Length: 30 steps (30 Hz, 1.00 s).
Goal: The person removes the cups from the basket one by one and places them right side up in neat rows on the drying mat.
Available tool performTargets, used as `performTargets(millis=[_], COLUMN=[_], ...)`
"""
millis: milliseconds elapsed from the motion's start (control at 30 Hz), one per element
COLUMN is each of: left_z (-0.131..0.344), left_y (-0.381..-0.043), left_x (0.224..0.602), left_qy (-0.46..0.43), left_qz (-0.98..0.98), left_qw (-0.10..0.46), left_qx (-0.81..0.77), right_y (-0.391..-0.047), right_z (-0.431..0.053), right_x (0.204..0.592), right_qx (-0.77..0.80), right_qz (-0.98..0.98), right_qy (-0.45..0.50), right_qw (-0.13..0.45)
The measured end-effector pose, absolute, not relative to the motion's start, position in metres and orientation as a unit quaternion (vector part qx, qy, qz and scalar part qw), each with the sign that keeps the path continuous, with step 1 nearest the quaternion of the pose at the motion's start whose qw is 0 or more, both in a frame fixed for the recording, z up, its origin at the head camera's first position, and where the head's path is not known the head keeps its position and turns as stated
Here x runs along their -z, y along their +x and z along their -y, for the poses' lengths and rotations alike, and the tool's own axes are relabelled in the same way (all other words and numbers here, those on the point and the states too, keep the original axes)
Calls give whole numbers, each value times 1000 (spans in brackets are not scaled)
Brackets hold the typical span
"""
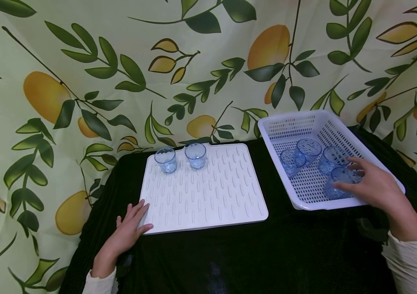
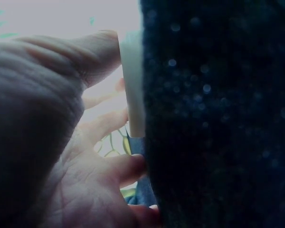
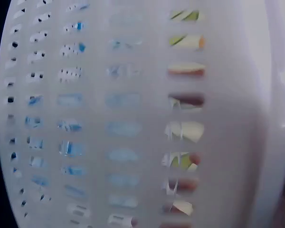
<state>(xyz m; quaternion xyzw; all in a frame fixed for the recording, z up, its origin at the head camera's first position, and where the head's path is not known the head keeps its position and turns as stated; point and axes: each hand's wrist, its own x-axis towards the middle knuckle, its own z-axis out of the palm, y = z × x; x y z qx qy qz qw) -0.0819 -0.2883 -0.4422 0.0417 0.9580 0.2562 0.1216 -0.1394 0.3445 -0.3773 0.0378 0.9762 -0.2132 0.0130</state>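
My left hand [image 1: 129,226] rests at the near-left corner of a white ridged draining board [image 1: 208,196], its fingers spread. In the left wrist view the thumb [image 2: 99,52] touches the board's edge [image 2: 134,85]. Over the near-right end of a white perforated basket [image 1: 280,173], my right hand [image 1: 373,185] spreads thumb and fingers about a clear blue cup [image 1: 335,190]. A small gap shows between its index finger and the rim. Three more blue cups, one of them this cup [image 1: 333,157], stand nearby in the basket. The basket wall [image 3: 228,142] hides the right hand's fingers in the right wrist view.
Two blue cups, one at the corner [image 1: 166,161] and one beside it [image 1: 196,157], stand upright at the board's back left. Dark cloth [image 1: 230,257] covers the table. A leaf-and-fruit patterned curtain [image 1: 201,81] hangs close behind the board and basket.
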Motion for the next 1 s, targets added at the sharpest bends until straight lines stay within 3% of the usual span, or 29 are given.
performTargets(millis=[333, 1000], left_z=[289, 286], left_y=[-82, -80], left_x=[440, 441], left_qy=[36, 35], left_qz=[-957, -960], left_qw=[137, 128], left_qx=[-252, -245], right_y=[-145, -150], right_z=[-317, -319], right_x=[380, 387], right_qx=[235, 217], right_qz=[-972, -974], right_qy=[-9, -26], right_qw=[-24, 55])
